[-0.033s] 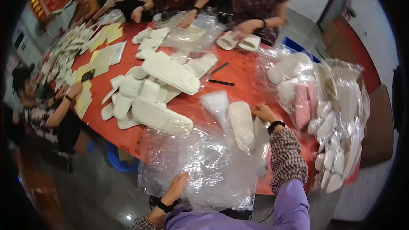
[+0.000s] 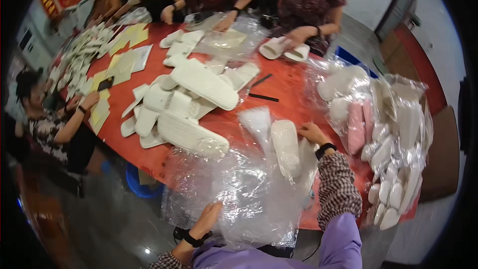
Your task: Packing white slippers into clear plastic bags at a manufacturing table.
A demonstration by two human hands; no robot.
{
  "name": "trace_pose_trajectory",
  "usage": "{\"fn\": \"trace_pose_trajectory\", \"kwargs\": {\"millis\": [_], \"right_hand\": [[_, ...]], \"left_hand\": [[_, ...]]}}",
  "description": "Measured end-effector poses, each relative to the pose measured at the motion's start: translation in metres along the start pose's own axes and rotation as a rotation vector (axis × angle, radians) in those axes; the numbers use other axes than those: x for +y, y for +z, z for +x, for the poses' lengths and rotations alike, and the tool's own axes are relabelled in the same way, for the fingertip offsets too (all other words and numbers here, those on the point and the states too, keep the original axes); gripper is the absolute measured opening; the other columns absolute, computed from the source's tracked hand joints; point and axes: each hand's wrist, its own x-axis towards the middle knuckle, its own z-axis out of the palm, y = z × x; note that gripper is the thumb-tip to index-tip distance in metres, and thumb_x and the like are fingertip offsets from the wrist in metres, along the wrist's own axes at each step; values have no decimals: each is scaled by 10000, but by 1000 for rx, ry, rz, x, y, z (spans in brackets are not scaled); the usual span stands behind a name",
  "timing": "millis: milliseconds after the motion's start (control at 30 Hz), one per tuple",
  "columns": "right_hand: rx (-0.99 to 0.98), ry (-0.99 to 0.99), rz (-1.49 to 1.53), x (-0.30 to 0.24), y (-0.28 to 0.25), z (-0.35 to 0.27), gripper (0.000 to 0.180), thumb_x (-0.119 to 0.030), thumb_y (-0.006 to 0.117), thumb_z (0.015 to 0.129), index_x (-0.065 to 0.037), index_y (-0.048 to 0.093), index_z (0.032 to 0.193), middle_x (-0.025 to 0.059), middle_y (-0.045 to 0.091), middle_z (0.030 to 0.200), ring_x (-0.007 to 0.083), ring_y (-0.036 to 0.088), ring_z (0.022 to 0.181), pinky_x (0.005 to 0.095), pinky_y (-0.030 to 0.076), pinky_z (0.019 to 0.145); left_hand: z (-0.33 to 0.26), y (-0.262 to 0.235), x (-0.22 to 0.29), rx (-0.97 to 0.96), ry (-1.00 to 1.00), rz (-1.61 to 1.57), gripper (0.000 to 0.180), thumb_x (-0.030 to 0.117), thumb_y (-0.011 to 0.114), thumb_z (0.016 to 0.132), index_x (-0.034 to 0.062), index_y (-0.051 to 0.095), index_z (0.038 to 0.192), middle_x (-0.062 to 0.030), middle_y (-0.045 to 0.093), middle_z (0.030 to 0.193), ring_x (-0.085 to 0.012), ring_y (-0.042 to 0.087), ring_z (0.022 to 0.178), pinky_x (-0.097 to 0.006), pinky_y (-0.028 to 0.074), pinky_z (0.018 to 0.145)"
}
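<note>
I judge the work on the bench (image 2: 294, 88) partway along: the loose heap (image 2: 205, 85), left of the right hand (image 2: 311, 133), looks unbagged, while the wrapped pile (image 2: 396, 144) to that hand's right seems done. Clear bags (image 2: 244, 197) spread between the hands, and one slipper (image 2: 285, 145) lies just left of the right hand, whose fingers bend toward it, whether gripping I cannot tell. The left hand (image 2: 206, 217) has its fingers outstretched beside the bags, any grip unclear from here, and glare hides whether the slipper is inside one.
</note>
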Motion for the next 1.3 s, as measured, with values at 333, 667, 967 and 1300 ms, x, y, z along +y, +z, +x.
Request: {"fn": "trace_pose_trajectory", "kwargs": {"millis": [333,667,967,1300], "right_hand": [[213,-620,-109,-286,-67,-5,184,-162,628,898,4,570,847,67,505,664,126,481,621,284,403,579],[691,-818,347,-511,-103,58,254,-266,691,866,-15,709,904,-4,637,678,52,529,605,246,457,559],[1099,-937,54,-443,-220,-60,305,-271,621,927,-28,641,1109,24,630,1024,106,539,891,254,423,787],[1418,-466,-424,-333,-199,-307,146,-131,550,966,-2,612,995,36,656,969,94,565,843,222,436,793]], "left_hand": [[16,-13,-21,-111,152,-38,337,252,427,978,-16,485,783,18,462,756,-87,413,733,-289,378,661],[18,-18,-31,-44,307,-138,309,211,448,984,-52,563,872,-26,541,798,-116,477,790,-309,412,744],[30,-19,-21,-220,233,-488,350,238,426,1006,-66,595,967,-71,592,878,-138,510,840,-309,424,805],[31,-11,19,-234,317,-416,425,251,356,989,-56,639,1068,-143,684,997,-202,652,862,-332,509,813]]}}
